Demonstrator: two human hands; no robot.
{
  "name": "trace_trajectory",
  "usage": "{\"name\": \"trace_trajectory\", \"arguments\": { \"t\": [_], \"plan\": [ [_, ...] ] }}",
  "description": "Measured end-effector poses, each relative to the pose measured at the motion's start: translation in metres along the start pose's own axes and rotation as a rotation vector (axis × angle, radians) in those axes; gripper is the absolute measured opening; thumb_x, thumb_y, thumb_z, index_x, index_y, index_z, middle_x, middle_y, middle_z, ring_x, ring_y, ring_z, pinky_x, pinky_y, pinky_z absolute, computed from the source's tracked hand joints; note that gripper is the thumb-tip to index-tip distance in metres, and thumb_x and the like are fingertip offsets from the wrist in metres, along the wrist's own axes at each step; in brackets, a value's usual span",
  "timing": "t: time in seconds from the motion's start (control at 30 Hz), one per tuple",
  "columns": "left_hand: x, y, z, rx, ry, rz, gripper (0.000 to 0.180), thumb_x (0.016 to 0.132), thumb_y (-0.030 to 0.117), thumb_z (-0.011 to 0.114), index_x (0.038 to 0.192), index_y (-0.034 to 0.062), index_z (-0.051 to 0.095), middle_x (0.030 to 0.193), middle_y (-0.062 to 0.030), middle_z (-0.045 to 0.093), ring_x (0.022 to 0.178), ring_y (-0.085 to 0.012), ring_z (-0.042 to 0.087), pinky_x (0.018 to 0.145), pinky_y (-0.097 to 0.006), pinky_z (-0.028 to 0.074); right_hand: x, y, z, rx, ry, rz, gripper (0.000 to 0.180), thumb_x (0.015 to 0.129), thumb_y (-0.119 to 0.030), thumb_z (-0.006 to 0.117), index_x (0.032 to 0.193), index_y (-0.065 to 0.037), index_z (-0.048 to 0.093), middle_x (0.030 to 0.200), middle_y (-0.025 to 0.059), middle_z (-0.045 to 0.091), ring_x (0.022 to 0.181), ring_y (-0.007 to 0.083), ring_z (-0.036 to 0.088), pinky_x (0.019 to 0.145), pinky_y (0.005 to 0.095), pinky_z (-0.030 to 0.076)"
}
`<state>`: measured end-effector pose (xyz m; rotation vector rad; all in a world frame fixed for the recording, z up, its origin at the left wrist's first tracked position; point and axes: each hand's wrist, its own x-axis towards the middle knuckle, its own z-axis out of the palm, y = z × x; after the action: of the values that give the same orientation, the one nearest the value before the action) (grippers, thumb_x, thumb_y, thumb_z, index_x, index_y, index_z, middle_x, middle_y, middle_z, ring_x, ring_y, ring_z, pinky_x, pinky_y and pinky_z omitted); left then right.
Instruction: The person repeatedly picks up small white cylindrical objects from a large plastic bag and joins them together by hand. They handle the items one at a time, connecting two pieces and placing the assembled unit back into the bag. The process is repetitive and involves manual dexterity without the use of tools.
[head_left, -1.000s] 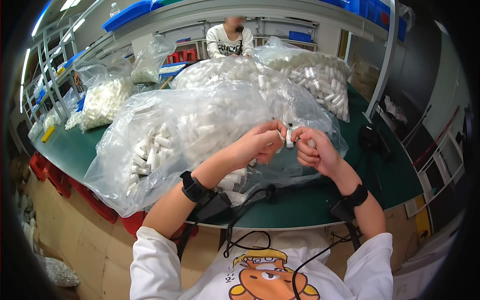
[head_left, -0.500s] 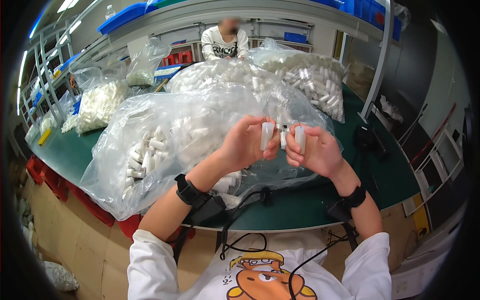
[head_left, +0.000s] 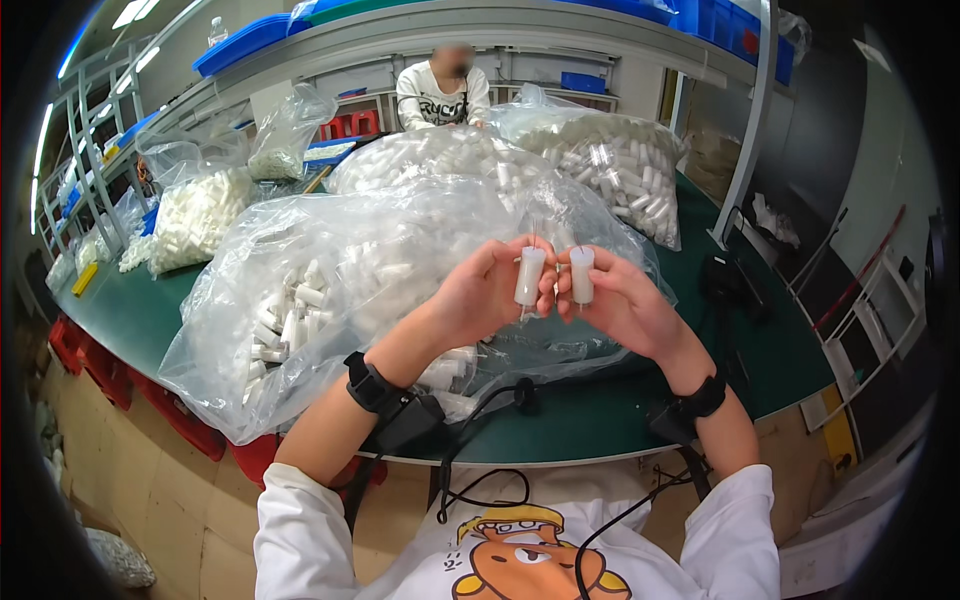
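Two bare hands meet above a green worktable (head_left: 770, 375), each holding up a small white cylinder. The left hand (head_left: 480, 293), its fingers curled nearly closed, grips the left cylinder (head_left: 530, 276) between thumb and fingers; the right hand (head_left: 632, 308), similarly curled, grips the right cylinder (head_left: 582, 276) in the same way. The two cylinders stand nearly upright, side by side with a narrow gap between them, and the fingertips of both hands come close together below. Thin lines rise from the top of each cylinder, perhaps wires or pins, though they are too fine to make out surely. Black straps circle both wrists. Under and behind the hands, a large clear plastic bag (head_left: 240, 255) spreads across the table, with many similar white pieces (head_left: 290, 318) showing inside toward the left. Another full bag (head_left: 655, 200) sits behind to the right, and a smaller one (head_left: 200, 215) to the far left, near a yellow object (head_left: 85, 279). Across the table, a person in a white top (head_left: 442, 95) sits behind the bags.
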<state>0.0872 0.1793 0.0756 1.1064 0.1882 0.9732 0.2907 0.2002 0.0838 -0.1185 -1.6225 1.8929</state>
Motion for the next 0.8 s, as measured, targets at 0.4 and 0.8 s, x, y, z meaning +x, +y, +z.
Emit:
{"name": "trace_trajectory", "arguments": {
  "t": [0.4,0.8],
  "plan": [
    [-0.002,0.001,0.012,0.272,0.208,-0.072,0.022,0.088,0.022,0.043,0.104,0.0057,0.046,0.065,0.0014,0.034,0.056,-0.0088,0.032,0.053,-0.024,0.028,-0.003,0.011,-0.003,-0.117,0.125,-0.086,0.033,0.087,-0.009,0.056,0.119,-0.002,0.048,0.106,0.0056,0.055,0.096,0.0135,0.053,0.083,0.0300,0.042],
    [-0.001,-0.009,0.003,0.242,0.130,0.008,0.056,0.092,0.044,0.037,0.135,0.0097,0.025,0.092,-0.0070,0.053,0.070,-0.0171,0.050,0.069,-0.033,0.041,0.006,0.015,0.026,-0.413,0.349,-0.221,0.029,0.079,0.003,0.064,0.103,0.000,0.049,0.095,0.0103,0.060,0.093,0.0145,0.057,0.071,0.0291,0.051]
  ]
}}
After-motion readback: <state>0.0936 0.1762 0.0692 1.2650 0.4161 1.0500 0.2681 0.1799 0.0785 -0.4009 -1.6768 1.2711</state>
